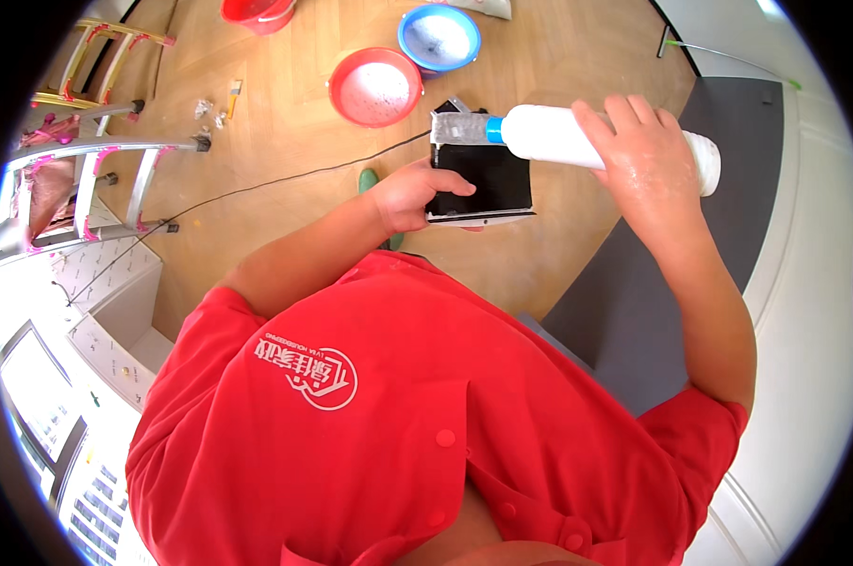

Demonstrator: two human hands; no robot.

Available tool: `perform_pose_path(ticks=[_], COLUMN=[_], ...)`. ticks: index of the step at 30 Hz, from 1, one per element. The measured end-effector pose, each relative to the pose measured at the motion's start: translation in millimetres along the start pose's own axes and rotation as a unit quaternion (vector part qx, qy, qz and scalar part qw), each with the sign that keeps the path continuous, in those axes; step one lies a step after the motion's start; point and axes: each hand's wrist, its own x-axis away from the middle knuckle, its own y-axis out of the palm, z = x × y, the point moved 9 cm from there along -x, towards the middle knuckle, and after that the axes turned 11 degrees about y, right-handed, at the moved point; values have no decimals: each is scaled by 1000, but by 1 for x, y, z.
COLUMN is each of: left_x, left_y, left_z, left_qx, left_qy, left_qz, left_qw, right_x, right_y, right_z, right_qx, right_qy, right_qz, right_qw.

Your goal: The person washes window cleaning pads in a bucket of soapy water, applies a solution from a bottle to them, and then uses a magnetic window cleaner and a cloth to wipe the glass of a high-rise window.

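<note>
My left hand [426,189] grips a flat black rectangular piece [493,180] with pale edges, the thumb lying across its dark face. Along its far edge is a grey, translucent strip [461,129]. My right hand [642,145] is wrapped around a white plastic bottle [550,134] held on its side. The bottle's blue cap [495,130] points left, over the right end of the grey strip. Whether the cap touches the strip, or anything flows from it, I cannot tell.
Sudsy red [334,106] and blue [406,53] buckets stand ahead; another red bucket [263,25] is farther off. A dark cable [256,187] crosses the wooden floor. Ladders [108,152] and a paintbrush [234,99] are left, a grey mat [723,184] right. A small dark object [452,105] lies beyond the strip.
</note>
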Motion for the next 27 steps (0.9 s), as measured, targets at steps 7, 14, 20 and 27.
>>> perform_pose_path(ticks=[7,14,20,27], left_x=[-28,-63,-76,-98], left_y=[-7,-37,-84,-190], left_z=[0,19,12,-2], left_qx=[11,2,-181,-300], left_qy=[-45,-30,-14,-4], left_qz=[19,40,129,274], left_qw=[999,999,975,914], right_x=[-30,-53,-48,-45], right_y=[31,76,144,397], right_z=[7,39,54,49], right_qx=[-22,-53,-123,-190], right_qy=[25,54,84,189], right_qz=[-110,-148,-192,-302], right_qw=[993,986,970,915])
